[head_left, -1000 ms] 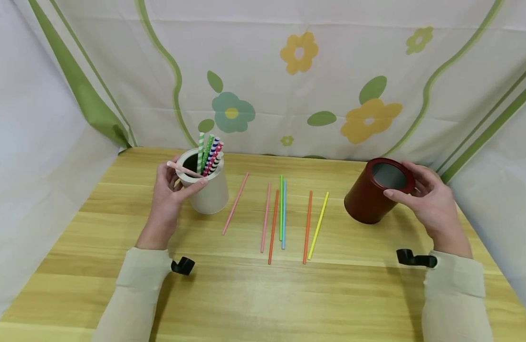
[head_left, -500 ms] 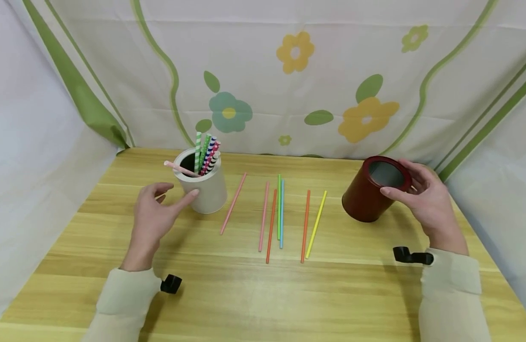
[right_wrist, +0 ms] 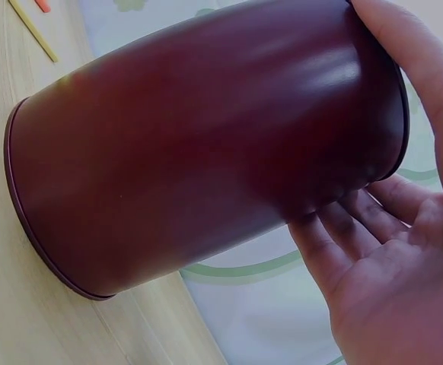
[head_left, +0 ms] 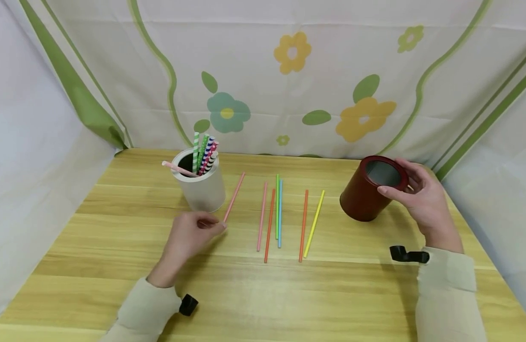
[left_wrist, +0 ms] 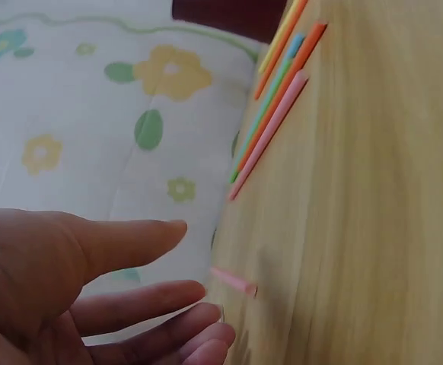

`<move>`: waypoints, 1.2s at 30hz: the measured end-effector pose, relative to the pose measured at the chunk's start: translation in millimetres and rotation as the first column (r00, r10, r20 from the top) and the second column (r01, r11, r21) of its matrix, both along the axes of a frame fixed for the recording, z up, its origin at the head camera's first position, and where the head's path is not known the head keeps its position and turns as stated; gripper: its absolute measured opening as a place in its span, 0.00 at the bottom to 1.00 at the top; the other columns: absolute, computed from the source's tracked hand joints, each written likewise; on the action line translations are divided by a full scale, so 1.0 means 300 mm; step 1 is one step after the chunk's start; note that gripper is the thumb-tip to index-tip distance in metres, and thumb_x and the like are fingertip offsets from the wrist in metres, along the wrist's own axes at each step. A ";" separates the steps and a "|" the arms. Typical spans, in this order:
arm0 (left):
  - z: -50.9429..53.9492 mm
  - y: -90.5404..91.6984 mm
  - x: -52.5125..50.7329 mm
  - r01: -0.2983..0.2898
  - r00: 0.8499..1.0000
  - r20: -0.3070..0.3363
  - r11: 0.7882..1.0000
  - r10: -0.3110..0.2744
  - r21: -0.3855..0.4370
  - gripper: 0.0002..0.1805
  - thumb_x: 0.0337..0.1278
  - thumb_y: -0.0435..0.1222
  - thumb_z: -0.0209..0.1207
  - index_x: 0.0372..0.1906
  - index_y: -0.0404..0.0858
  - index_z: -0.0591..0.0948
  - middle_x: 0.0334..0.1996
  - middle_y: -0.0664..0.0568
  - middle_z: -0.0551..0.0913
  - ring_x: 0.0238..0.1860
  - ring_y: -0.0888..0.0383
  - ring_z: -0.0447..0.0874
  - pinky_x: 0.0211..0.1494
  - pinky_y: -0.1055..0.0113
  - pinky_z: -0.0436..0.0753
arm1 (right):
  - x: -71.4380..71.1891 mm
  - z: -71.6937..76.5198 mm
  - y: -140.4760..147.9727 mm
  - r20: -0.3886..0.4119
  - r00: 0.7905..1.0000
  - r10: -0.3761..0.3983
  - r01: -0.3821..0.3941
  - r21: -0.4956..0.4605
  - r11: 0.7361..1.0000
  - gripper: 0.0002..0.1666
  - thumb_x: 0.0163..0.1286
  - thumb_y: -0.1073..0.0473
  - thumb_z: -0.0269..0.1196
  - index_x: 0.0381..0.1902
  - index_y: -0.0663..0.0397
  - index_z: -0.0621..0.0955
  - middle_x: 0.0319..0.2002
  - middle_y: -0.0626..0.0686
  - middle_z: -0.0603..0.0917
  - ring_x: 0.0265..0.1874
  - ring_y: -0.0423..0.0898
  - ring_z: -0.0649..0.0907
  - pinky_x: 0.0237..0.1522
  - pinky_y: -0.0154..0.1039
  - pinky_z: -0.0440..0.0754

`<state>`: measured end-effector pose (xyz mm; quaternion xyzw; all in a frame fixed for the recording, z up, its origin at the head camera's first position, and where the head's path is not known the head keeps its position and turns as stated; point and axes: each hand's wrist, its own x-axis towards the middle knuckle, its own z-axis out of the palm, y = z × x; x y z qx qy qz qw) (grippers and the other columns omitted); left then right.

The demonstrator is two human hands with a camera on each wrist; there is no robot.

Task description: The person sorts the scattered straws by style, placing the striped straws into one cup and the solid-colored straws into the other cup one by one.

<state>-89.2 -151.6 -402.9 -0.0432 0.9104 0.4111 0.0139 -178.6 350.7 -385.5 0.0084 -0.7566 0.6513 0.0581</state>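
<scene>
In the head view my left hand [head_left: 191,237] is low over the table at the near end of a pink straw [head_left: 234,197]. The left wrist view shows its thumb and fingers apart, with the pink straw [left_wrist: 234,281] just beyond the fingertips. Behind this hand stands a white cylindrical holder [head_left: 205,192] with several patterned paper straws [head_left: 205,154] upright and a pale pink straw [head_left: 177,168] leaning across its rim. My right hand [head_left: 425,204] grips the rim of a dark red cylindrical holder [head_left: 365,197], thumb in front and fingers behind; the holder leans toward it.
Between the holders several plain straws lie roughly side by side on the wooden table [head_left: 263,304]: pink [head_left: 262,216], orange [head_left: 269,225], green, blue [head_left: 280,213], another orange and yellow [head_left: 314,223]. A flowered white curtain [head_left: 254,71] hangs along the table's back edge.
My left hand has let go of the white holder, drawn back, then moved right and down to the pink straw's near end. The right hand keeps its grip on the red holder.
</scene>
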 end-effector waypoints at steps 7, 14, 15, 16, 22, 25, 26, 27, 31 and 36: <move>0.009 0.133 -0.062 0.040 0.991 -0.125 0.992 -0.055 -0.116 0.18 0.61 0.37 0.76 0.50 0.29 0.90 0.32 0.45 0.88 0.35 0.52 0.84 0.46 0.52 0.88 | 0.001 -0.001 0.002 -0.008 1.000 0.002 -0.002 0.000 1.000 0.49 0.64 0.74 0.76 0.79 0.50 0.72 0.66 0.37 0.76 0.60 0.29 0.80 0.52 0.16 0.79; -0.014 0.218 -0.171 -0.005 0.990 -0.141 0.988 -0.017 -0.155 0.29 0.69 0.39 0.71 0.67 0.26 0.81 0.43 0.36 0.88 0.45 0.44 0.86 0.57 0.48 0.87 | 0.003 -0.014 0.002 -0.006 1.000 0.002 -0.002 0.013 1.000 0.49 0.64 0.73 0.76 0.80 0.51 0.71 0.65 0.37 0.77 0.59 0.29 0.81 0.52 0.16 0.80; -0.020 0.226 -0.185 -0.012 0.990 -0.140 0.987 -0.010 -0.159 0.30 0.71 0.39 0.70 0.69 0.26 0.79 0.49 0.34 0.88 0.51 0.41 0.88 0.60 0.47 0.88 | 0.003 -0.015 0.001 -0.008 1.000 0.002 -0.002 0.014 1.000 0.49 0.64 0.73 0.76 0.80 0.52 0.71 0.65 0.37 0.77 0.59 0.29 0.81 0.52 0.16 0.80; -0.024 0.233 -0.197 -0.018 0.991 -0.136 0.987 -0.004 -0.162 0.30 0.72 0.39 0.69 0.70 0.26 0.78 0.54 0.33 0.88 0.56 0.39 0.88 0.64 0.45 0.87 | 0.003 -0.016 0.001 -0.010 1.000 0.003 -0.002 0.017 1.000 0.49 0.64 0.73 0.76 0.80 0.52 0.70 0.65 0.37 0.77 0.59 0.29 0.81 0.52 0.16 0.80; -0.050 0.257 -0.246 -0.027 0.998 -0.053 0.979 0.016 -0.200 0.29 0.77 0.38 0.64 0.72 0.25 0.76 0.62 0.32 0.84 0.65 0.37 0.85 0.68 0.43 0.84 | 0.001 -0.015 0.001 -0.009 1.000 0.005 -0.004 0.029 1.000 0.49 0.65 0.72 0.76 0.80 0.51 0.70 0.65 0.36 0.77 0.60 0.29 0.80 0.52 0.16 0.79; -0.056 0.266 -0.257 -0.009 1.000 -0.018 0.961 0.004 -0.275 0.24 0.77 0.36 0.63 0.68 0.26 0.78 0.60 0.33 0.84 0.63 0.38 0.85 0.66 0.45 0.86 | 0.000 -0.014 0.001 -0.008 1.000 0.006 -0.006 0.028 1.000 0.49 0.65 0.71 0.76 0.81 0.50 0.70 0.65 0.36 0.77 0.60 0.30 0.80 0.53 0.16 0.79; -0.058 0.269 -0.259 -0.003 1.000 -0.013 0.954 -0.001 -0.299 0.22 0.77 0.35 0.62 0.67 0.26 0.78 0.59 0.33 0.83 0.63 0.39 0.85 0.66 0.46 0.86 | 0.001 -0.014 0.000 -0.007 1.000 0.007 -0.007 0.024 1.000 0.49 0.65 0.71 0.76 0.81 0.50 0.70 0.65 0.36 0.77 0.60 0.30 0.80 0.53 0.16 0.79; -0.059 0.273 -0.262 0.000 1.000 -0.015 0.948 -0.005 -0.320 0.20 0.77 0.33 0.62 0.64 0.25 0.79 0.58 0.34 0.83 0.62 0.39 0.85 0.65 0.47 0.87 | 0.001 -0.014 0.000 -0.009 1.000 0.008 -0.007 0.025 1.000 0.49 0.65 0.71 0.76 0.81 0.50 0.70 0.65 0.36 0.77 0.60 0.30 0.80 0.53 0.16 0.79; -0.063 0.285 -0.268 -0.003 1.000 -0.028 0.935 -0.007 -0.354 0.16 0.72 0.27 0.63 0.59 0.25 0.80 0.55 0.34 0.82 0.60 0.39 0.83 0.63 0.48 0.87 | 0.003 -0.014 -0.003 -0.013 1.000 0.013 -0.013 0.012 1.000 0.48 0.65 0.72 0.76 0.80 0.50 0.70 0.65 0.37 0.77 0.60 0.30 0.80 0.53 0.16 0.79; -0.055 0.291 -0.289 0.010 0.999 0.050 0.958 0.004 -0.288 0.06 0.66 0.23 0.58 0.44 0.27 0.82 0.39 0.38 0.84 0.40 0.45 0.86 0.47 0.54 0.89 | 0.003 -0.009 -0.007 -0.018 1.000 0.005 -0.004 0.034 0.999 0.48 0.66 0.71 0.76 0.80 0.49 0.70 0.66 0.37 0.77 0.60 0.31 0.79 0.54 0.16 0.78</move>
